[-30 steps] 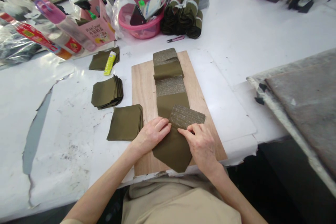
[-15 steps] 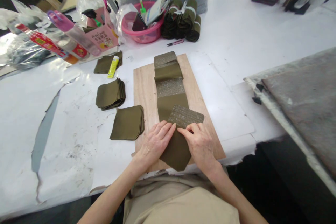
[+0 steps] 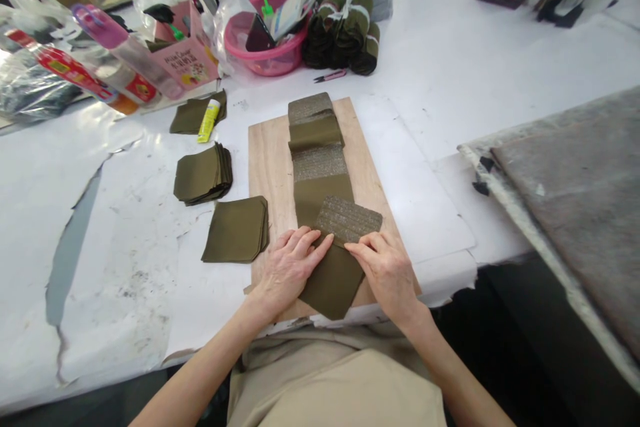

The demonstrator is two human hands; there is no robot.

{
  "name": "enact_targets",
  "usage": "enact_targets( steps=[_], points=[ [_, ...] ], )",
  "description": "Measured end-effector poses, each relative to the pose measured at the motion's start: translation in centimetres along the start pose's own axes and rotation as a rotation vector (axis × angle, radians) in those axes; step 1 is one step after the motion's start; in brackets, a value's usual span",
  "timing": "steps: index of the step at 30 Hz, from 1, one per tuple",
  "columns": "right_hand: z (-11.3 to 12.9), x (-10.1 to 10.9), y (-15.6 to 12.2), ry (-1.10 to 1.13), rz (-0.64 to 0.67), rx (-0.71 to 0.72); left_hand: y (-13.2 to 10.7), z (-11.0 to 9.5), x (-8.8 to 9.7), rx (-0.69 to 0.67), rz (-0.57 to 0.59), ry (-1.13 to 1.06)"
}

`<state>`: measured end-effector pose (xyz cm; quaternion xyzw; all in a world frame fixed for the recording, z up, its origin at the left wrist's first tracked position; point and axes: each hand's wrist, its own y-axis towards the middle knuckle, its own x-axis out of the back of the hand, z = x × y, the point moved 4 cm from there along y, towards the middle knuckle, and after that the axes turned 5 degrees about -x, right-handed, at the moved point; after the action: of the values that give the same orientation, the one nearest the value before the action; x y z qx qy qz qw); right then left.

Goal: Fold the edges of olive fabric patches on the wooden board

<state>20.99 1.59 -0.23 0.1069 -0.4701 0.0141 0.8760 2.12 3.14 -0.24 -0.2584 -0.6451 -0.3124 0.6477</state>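
A wooden board (image 3: 267,167) lies on the white table. A row of olive fabric pieces (image 3: 320,167) runs down it, each with a folded-over grey textured flap. My left hand (image 3: 290,265) lies flat, fingers stretched, on the nearest olive fabric piece (image 3: 333,280), its fingertips at the left end of the nearest folded flap (image 3: 349,219). My right hand (image 3: 387,271) rests on the same piece, its fingers pressing along the flap's lower right edge. Neither hand grips anything.
Left of the board sit two stacks of olive squares (image 3: 236,229) (image 3: 203,175), with a yellow glue tube (image 3: 209,120) on another piece. Behind are a pink basin (image 3: 260,53), a pink box (image 3: 187,57), tied fabric rolls (image 3: 345,30) and small snips (image 3: 329,75). A grey padded board (image 3: 575,187) stands right.
My hands have shifted slightly along the fold of the nearest piece, the left one flattening further onto the fabric. The camera has moved a little. The fabric row is unchanged.
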Motion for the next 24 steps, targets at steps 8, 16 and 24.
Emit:
enact_targets(
  steps=[8,16,24],
  points=[
    [0.03,-0.13,-0.20,0.008,0.015,0.002,-0.01,-0.17,0.27,-0.021,-0.049,0.021],
    [0.03,-0.17,-0.31,-0.055,0.029,0.031,0.29,-0.15,0.11,-0.079,0.010,-0.042],
    [0.03,-0.35,-0.74,-0.115,0.029,0.068,0.68,-0.51,0.86,-0.095,0.047,-0.030]
  ],
)
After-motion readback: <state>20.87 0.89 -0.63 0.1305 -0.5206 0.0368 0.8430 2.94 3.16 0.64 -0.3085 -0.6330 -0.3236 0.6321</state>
